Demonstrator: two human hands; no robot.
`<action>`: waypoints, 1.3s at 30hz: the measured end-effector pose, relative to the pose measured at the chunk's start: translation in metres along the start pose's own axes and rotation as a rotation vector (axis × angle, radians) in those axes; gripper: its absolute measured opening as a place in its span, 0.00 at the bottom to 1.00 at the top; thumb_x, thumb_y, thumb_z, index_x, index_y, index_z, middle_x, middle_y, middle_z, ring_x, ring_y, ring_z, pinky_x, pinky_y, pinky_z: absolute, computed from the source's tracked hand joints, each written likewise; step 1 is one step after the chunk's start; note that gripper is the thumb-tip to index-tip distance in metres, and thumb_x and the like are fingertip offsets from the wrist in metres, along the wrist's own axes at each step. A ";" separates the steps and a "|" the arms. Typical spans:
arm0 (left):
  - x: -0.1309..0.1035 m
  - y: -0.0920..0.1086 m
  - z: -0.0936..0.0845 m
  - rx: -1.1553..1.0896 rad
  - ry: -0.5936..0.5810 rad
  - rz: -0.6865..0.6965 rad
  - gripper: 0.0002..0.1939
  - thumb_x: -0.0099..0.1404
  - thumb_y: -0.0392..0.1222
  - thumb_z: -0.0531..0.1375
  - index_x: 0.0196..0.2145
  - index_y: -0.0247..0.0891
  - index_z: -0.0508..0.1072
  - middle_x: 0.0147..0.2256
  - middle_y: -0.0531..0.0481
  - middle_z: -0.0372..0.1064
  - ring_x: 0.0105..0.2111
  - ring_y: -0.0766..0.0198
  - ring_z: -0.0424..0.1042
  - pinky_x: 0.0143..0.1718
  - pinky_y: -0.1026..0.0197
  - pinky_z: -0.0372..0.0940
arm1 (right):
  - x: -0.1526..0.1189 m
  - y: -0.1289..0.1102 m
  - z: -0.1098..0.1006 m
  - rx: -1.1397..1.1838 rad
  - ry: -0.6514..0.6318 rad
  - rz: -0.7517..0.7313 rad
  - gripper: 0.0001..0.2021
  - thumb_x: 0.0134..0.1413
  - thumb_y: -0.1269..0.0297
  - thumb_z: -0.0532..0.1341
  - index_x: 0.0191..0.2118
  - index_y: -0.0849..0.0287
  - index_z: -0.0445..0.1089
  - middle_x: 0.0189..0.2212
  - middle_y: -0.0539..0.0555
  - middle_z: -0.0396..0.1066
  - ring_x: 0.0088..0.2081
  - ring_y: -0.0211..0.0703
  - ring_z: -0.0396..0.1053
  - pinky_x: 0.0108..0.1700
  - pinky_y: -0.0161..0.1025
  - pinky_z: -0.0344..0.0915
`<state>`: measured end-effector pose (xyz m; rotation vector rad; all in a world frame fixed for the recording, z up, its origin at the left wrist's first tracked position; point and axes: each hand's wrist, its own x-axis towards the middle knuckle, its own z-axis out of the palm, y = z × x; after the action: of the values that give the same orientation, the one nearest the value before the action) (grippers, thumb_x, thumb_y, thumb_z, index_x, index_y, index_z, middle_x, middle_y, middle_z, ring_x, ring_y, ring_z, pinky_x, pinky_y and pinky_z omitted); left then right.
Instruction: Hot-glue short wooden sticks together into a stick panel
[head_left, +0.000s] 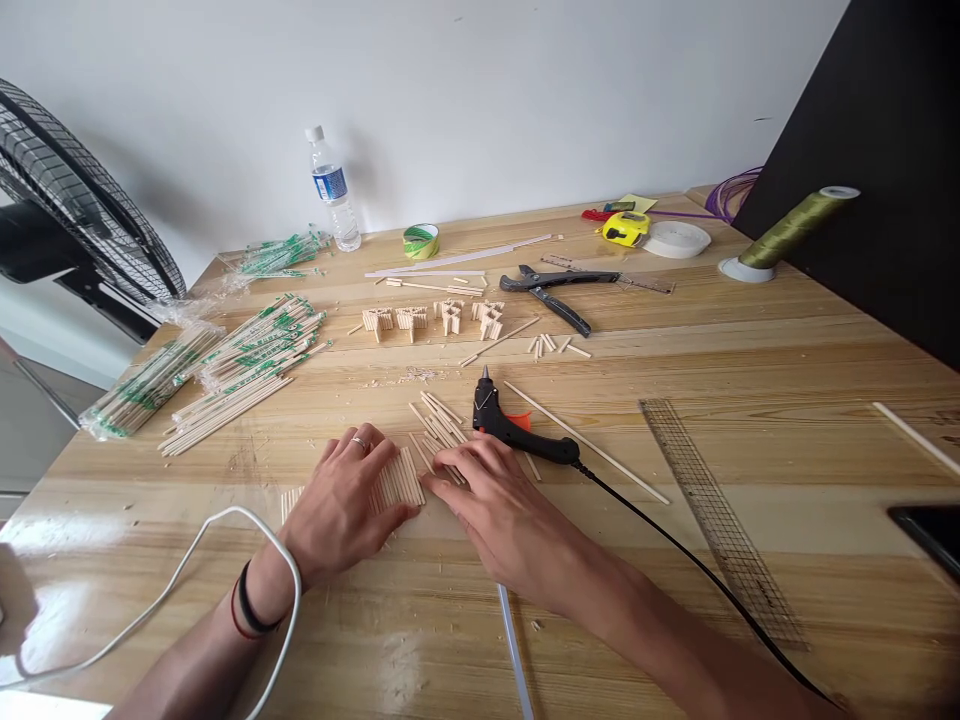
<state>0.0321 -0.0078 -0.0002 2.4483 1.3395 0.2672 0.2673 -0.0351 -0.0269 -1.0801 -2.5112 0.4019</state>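
Short wooden sticks lie side by side in a flat row (397, 480) at the front of the table. My left hand (345, 500) rests over this row, its fingers stretched along the far side and its thumb apart at the near side. At the row's right end is my right hand (499, 500), fingers bent and closed around the end of a thin short stick; the fingertips partly hide it. Just beyond lies a loose pile of cut sticks (439, 420). A black hot glue gun (517, 425) with an orange trigger lies beside my right hand, nozzle pointing away.
Small stick assemblies (411, 320) stand in a line behind. Black cutters (551, 295), a clear ruler (720, 520) and a water bottle (334, 195) are around. Bundled sticks (255, 340) lie left near a fan (82, 190). A white cable (180, 570) crosses my left wrist.
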 end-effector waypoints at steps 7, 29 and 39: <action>0.001 0.004 -0.002 -0.013 -0.001 0.002 0.15 0.69 0.49 0.63 0.49 0.40 0.70 0.48 0.41 0.67 0.47 0.46 0.67 0.51 0.39 0.65 | 0.001 0.000 0.000 0.006 -0.006 0.007 0.23 0.58 0.84 0.55 0.57 0.62 0.72 0.55 0.62 0.68 0.58 0.56 0.60 0.70 0.64 0.53; 0.004 -0.001 -0.001 -0.074 0.011 0.038 0.22 0.66 0.47 0.66 0.55 0.40 0.70 0.50 0.40 0.68 0.50 0.46 0.68 0.54 0.41 0.65 | 0.002 -0.001 -0.001 0.050 0.023 0.043 0.22 0.57 0.85 0.55 0.53 0.61 0.72 0.54 0.60 0.69 0.57 0.54 0.60 0.71 0.63 0.54; 0.003 0.006 -0.009 -0.143 -0.002 0.171 0.22 0.60 0.43 0.69 0.50 0.40 0.67 0.46 0.42 0.67 0.46 0.49 0.68 0.50 0.45 0.69 | 0.001 0.010 -0.017 0.150 0.121 0.135 0.14 0.66 0.67 0.64 0.55 0.60 0.74 0.53 0.62 0.71 0.54 0.58 0.64 0.59 0.61 0.67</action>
<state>0.0355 -0.0069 0.0109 2.4428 1.0716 0.3877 0.2801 -0.0255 -0.0159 -1.1812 -2.2717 0.5366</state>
